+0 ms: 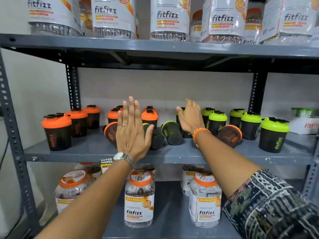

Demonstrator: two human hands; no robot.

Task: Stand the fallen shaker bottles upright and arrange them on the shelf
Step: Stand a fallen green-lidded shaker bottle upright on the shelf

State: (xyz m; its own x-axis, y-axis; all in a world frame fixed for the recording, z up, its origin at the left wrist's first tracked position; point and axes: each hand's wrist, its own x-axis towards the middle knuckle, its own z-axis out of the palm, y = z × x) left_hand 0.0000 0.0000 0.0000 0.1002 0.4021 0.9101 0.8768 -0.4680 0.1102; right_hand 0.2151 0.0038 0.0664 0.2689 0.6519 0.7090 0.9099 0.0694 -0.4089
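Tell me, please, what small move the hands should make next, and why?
Probably close the left hand around the fallen orange-lidded black shaker bottle beside it and tip it upright: it lies on its side on the grey metal shelf, and that hand is open and nearest.

Fallen bottles point(171, 132) (mid-shelf) between upright rows point(250, 123)

Dark shaker bottles with orange lids point(57, 131) and green lids point(274, 134) stand on the grey shelf point(172, 156). Four lie tipped over in the middle: two orange-lidded point(230, 135), two green-lidded point(171, 132).
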